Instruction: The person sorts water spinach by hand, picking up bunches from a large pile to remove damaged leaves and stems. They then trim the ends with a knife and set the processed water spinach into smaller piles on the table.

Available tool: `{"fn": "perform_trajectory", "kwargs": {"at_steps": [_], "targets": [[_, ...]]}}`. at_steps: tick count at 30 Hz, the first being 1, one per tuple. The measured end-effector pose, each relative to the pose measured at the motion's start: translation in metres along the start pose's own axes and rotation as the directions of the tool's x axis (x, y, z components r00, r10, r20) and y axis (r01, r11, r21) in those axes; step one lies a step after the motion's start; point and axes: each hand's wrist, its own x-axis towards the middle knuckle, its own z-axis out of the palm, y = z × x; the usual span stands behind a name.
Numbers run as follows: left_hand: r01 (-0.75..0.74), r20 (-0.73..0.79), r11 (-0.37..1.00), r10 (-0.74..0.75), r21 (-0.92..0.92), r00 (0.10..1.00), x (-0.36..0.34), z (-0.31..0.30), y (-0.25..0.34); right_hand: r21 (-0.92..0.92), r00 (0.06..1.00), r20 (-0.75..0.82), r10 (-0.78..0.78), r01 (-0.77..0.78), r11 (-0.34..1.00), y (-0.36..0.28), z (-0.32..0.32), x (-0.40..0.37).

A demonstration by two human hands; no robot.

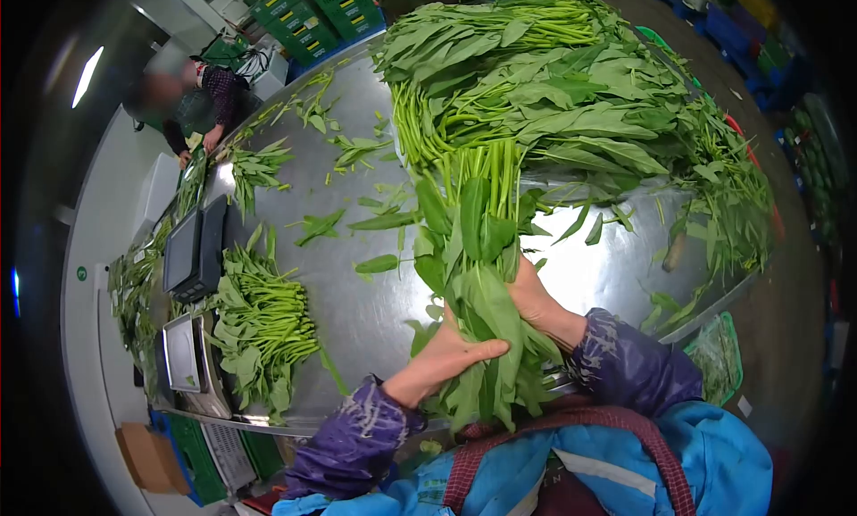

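A bunch of leafy greens [482, 248] is held upright over the metal table's near edge, its pale stems pointing away from me and its leaves toward me. My left hand [446, 357] wraps round the leafy end from the left, thumb across the leaves. On the right side of the same bunch, my right hand [537, 303] grips it, with its fingertips partly hidden behind leaves. Just beyond the bunch lies a large pile of greens [571, 96]. A smaller bundle [263, 324] rests to the left, stems facing right.
Two scales, one dark [195, 248] and one silver [183, 353], stand on the left of the metal table [353, 275]. Loose leaves and stems are scattered about. A co-worker [201, 101] handles greens at the far left. Green crates [299, 20] are stacked behind.
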Motion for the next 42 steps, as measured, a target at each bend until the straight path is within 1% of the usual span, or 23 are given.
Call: {"fn": "perform_trajectory", "kwargs": {"at_steps": [4, 9, 11, 13, 15, 16, 18, 19, 20, 21, 22, 23, 24, 28, 29, 30, 32, 33, 34, 35, 38, 39, 42], "targets": [[-0.081, -0.053, 0.994, 0.085, 0.074, 0.995, 0.016, -0.004, -0.017, 0.134, 0.999, -0.04, -0.016, 0.022, 0.991, 0.006, -0.001, -0.01], [-0.021, 0.008, 0.986, 0.022, -0.164, 1.0, 0.012, 0.019, -0.021, 0.223, 0.989, -0.149, -0.004, 0.037, 0.974, 0.017, -0.001, -0.014], [-0.026, 0.008, 0.988, 0.027, -0.152, 1.0, 0.014, 0.024, -0.025, 0.168, 0.962, -0.272, -0.01, 0.058, 0.984, 0.015, 0.004, -0.017], [-0.039, 0.005, 0.989, 0.04, -0.14, 0.999, 0.015, 0.028, -0.025, 0.151, 0.963, -0.268, -0.021, 0.064, 0.986, 0.024, 0.001, -0.016], [-0.137, -0.16, 0.984, 0.118, -0.115, 0.98, 0.014, 0.031, -0.026, 0.135, 0.965, -0.259, -0.029, 0.066, 0.989, 0.026, -0.004, -0.016], [-0.139, -0.165, 0.983, 0.119, -0.119, 0.979, 0.011, 0.03, -0.023, 0.136, 0.986, -0.167, -0.027, 0.05, 0.989, 0.024, -0.01, -0.018], [-0.205, -0.201, 0.968, 0.231, 0.144, 0.952, 0.002, 0.018, -0.01, 0.134, 0.997, -0.071, -0.024, 0.034, 0.99, 0.015, -0.024, -0.02], [-0.23, -0.215, 0.894, 0.329, 0.385, 0.92, 0.0, -0.001, -0.017, -0.143, 0.999, 0.004, -0.051, 0.051, 0.988, 0.006, -0.031, -0.026], [-0.188, -0.145, 0.682, 0.401, 0.707, 0.905, -0.007, -0.02, -0.005, -0.406, 0.995, 0.083, -0.053, 0.082, 0.91, 0.001, -0.042, -0.032], [0.023, -0.195, 0.547, 0.259, 0.837, 0.946, -0.003, -0.059, -0.021, -0.587, 0.992, 0.066, 0.106, -0.048, 0.808, 0.023, -0.065, -0.039], [0.352, -0.408, 0.293, 0.158, 0.889, 0.899, -0.013, -0.053, 0.007, -0.716, 0.922, 0.079, 0.38, -0.212, 0.665, 0.013, -0.065, -0.051], [0.326, -0.223, -0.148, 0.474, 0.934, 0.852, -0.018, -0.076, -0.016, -0.85, 0.869, 0.072, 0.489, -0.204, 0.486, 0.003, -0.055, -0.063], [0.327, -0.221, -0.148, 0.481, 0.933, 0.848, -0.026, -0.079, -0.01, -0.841, 0.801, 0.217, 0.558, -0.137, 0.523, 0.024, -0.065, -0.068], [0.3, -0.236, -0.069, 0.462, 0.951, 0.855, -0.046, -0.069, -0.001, -0.756, 0.779, 0.451, 0.435, 0.075, 0.651, 0.061, -0.053, -0.085], [0.281, -0.16, -0.24, 0.424, 0.929, 0.892, -0.047, -0.071, -0.002, -0.758, 0.774, 0.459, 0.437, 0.085, 0.647, 0.06, -0.055, -0.083], [0.248, -0.087, -0.41, 0.373, 0.878, 0.924, -0.045, -0.073, 0.002, -0.855, 0.825, 0.346, 0.447, 0.082, 0.511, 0.057, -0.061, -0.079], [0.278, -0.145, -0.317, 0.383, 0.907, 0.912, -0.052, -0.071, 0.009, -0.948, 0.924, 0.15, 0.353, 0.033, 0.317, 0.06, -0.084, -0.073], [0.292, -0.163, -0.264, 0.419, 0.919, 0.893, -0.056, -0.071, 0.009, -0.893, 0.948, 0.038, 0.317, -0.11, 0.436, 0.047, -0.091, -0.072], [0.311, -0.19, -0.203, 0.458, 0.928, 0.868, -0.061, -0.071, 0.007, -0.866, 0.983, -0.013, 0.183, -0.102, 0.489, 0.034, -0.097, -0.072], [0.311, -0.18, -0.294, 0.398, 0.904, 0.9, -0.061, -0.072, 0.004, -0.856, 0.992, -0.03, 0.121, -0.088, 0.51, 0.031, -0.106, -0.067], [0.305, -0.119, -0.349, 0.464, 0.886, 0.878, -0.067, -0.063, 0.013, -0.793, 0.998, -0.028, 0.055, -0.056, 0.607, 0.01, -0.106, -0.06], [0.323, -0.154, -0.229, 0.545, 0.918, 0.824, -0.069, -0.059, 0.014, -0.768, 0.998, -0.055, 0.039, -0.067, 0.637, 0.0, -0.101, -0.058], [0.321, -0.158, -0.346, 0.426, 0.882, 0.891, -0.063, -0.064, -0.003, -0.742, 0.999, -0.044, -0.029, -0.013, 0.671, -0.013, -0.091, -0.048]]}}
